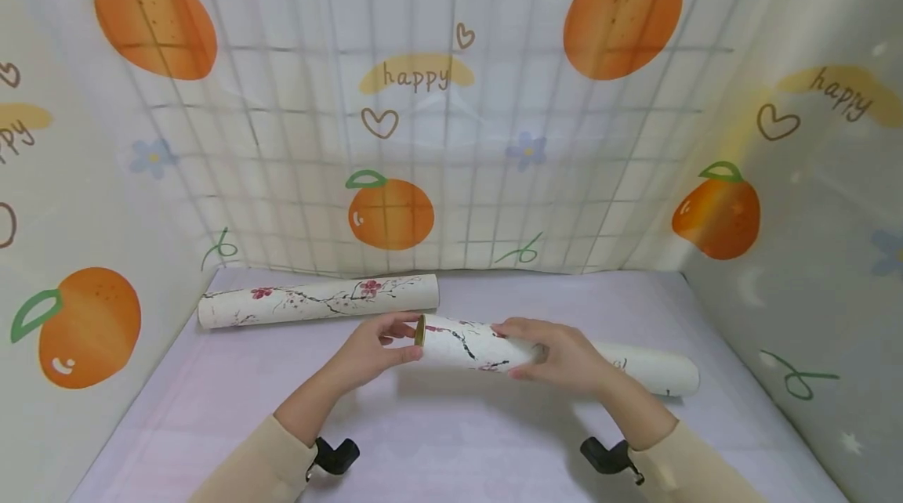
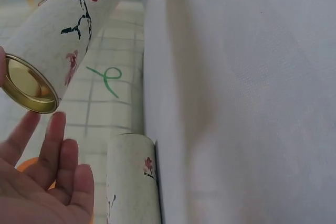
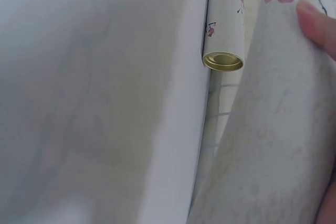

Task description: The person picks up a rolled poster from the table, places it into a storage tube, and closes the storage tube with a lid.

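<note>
A long white paper tube, printed with dark branches and pink blossoms, is held above the table and slants slightly down to the right. Its near-left end has a recessed gold metal cap. My left hand has its thumb and fingertips at the rim of that end, the other fingers spread loosely below it. Around the tube's middle, my right hand grips with thumb and fingers on opposite sides. Beyond the hand, the tube's plain far end sticks out to the right.
A second matching tube lies at the back left of the table, its own gold end showing in the right wrist view. The pale cloth-covered table is walled by printed curtains at the back and both sides.
</note>
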